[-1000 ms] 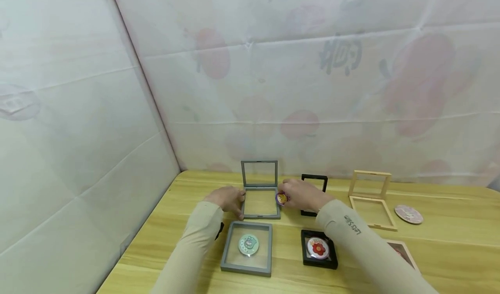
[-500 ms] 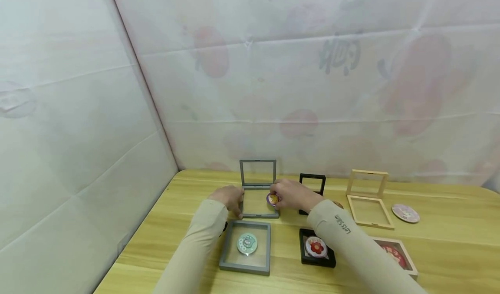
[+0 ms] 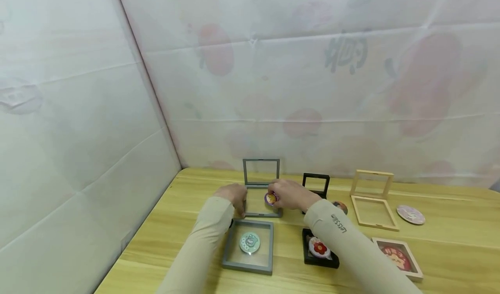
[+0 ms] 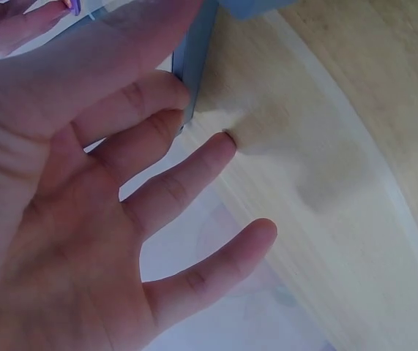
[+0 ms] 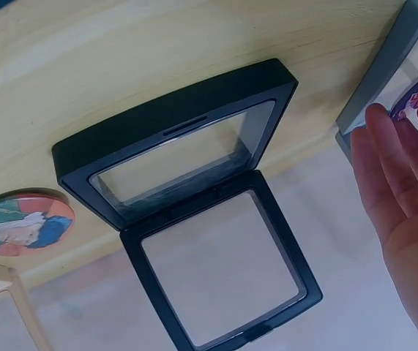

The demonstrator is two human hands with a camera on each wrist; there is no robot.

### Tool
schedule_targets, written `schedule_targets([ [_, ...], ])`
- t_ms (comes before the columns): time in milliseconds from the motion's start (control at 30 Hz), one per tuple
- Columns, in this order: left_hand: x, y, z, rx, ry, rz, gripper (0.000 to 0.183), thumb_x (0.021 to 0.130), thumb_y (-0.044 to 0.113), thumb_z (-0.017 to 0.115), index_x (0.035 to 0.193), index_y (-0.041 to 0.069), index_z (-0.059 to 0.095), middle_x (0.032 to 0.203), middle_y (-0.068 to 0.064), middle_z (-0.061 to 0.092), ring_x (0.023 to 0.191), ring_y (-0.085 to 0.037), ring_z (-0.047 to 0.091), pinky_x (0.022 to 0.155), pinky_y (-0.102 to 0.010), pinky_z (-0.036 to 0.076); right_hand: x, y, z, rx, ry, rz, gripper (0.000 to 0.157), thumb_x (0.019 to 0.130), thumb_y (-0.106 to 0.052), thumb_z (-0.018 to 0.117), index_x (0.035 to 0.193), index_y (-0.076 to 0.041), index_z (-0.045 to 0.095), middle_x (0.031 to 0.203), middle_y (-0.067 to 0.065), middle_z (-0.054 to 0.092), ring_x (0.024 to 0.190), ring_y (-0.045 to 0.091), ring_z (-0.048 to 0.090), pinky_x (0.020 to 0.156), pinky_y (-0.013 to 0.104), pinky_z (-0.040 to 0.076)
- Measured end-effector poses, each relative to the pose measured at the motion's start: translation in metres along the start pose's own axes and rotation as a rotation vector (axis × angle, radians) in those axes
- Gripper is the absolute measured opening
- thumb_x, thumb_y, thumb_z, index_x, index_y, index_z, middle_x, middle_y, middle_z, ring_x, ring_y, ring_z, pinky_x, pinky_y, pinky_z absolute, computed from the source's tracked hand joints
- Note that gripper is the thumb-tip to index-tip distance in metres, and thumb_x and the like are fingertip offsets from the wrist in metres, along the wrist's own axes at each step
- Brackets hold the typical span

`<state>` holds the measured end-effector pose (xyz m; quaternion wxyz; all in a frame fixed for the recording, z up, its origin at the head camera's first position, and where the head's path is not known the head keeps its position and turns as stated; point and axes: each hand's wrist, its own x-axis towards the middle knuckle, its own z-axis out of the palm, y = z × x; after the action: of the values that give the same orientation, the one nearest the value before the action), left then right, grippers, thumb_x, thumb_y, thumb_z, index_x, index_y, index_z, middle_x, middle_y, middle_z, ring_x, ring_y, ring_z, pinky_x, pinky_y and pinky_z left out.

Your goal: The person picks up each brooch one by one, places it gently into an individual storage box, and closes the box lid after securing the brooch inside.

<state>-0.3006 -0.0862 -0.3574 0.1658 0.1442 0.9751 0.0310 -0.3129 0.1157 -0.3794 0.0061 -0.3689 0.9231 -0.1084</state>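
Note:
My left hand (image 3: 233, 196) rests at the left side of an open grey display frame (image 3: 262, 215), whose lid stands raised behind its base. In the left wrist view, the fingers of that hand (image 4: 77, 219) are mostly extended, some touching the grey frame's side (image 4: 198, 55). Over the right part of the base, my right hand (image 3: 291, 194) pinches a small round badge (image 3: 271, 199) with a purple rim and yellow figure. The right wrist view shows this badge (image 5: 410, 102) partly hidden behind the fingertips.
Nearer me lie a closed grey frame (image 3: 248, 267) with a green badge, a black frame (image 3: 321, 262) with a flower badge, and a cream frame (image 3: 415, 271). Open black (image 5: 179, 124) and wooden (image 3: 375, 225) frames stand rightward, beside loose badges (image 5: 25, 223) (image 3: 411, 214).
My right hand has moved left with the badge, from beside the grey frame's right edge to over its base. The left hand has stayed at the frame's left side.

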Motion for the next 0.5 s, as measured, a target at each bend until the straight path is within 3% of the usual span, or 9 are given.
schedule_targets([
  [267, 0.0005, 0.0027, 0.0006, 0.052, 0.008, -0.012, 0.036, 0.074, 0.021, 0.093, 0.101, 0.009, 0.071, 0.101, -0.002, 0.071, 0.089, -0.018, 0.066, 0.080, -0.036, 0.056, 0.0021, -0.0024, 0.0002, -0.008, 0.008, -0.013, 0.022, 0.082, -0.006, 0.084, 0.099, -0.001, 0.071, 0.100, 0.009, 0.066, 0.087, 0.022, 0.064, 0.077, 0.035, 0.055],
  [500, 0.0007, 0.0070, 0.0000, 0.115, 0.030, -0.023, 0.029, 0.072, 0.022, 0.094, 0.083, 0.013, 0.070, 0.087, 0.003, 0.068, 0.077, -0.014, 0.064, 0.072, -0.034, 0.056, 0.0046, -0.0063, -0.0003, -0.038, 0.016, -0.021, 0.018, 0.083, -0.006, 0.082, 0.097, -0.001, 0.072, 0.097, 0.008, 0.066, 0.086, 0.022, 0.064, 0.076, 0.036, 0.055],
])
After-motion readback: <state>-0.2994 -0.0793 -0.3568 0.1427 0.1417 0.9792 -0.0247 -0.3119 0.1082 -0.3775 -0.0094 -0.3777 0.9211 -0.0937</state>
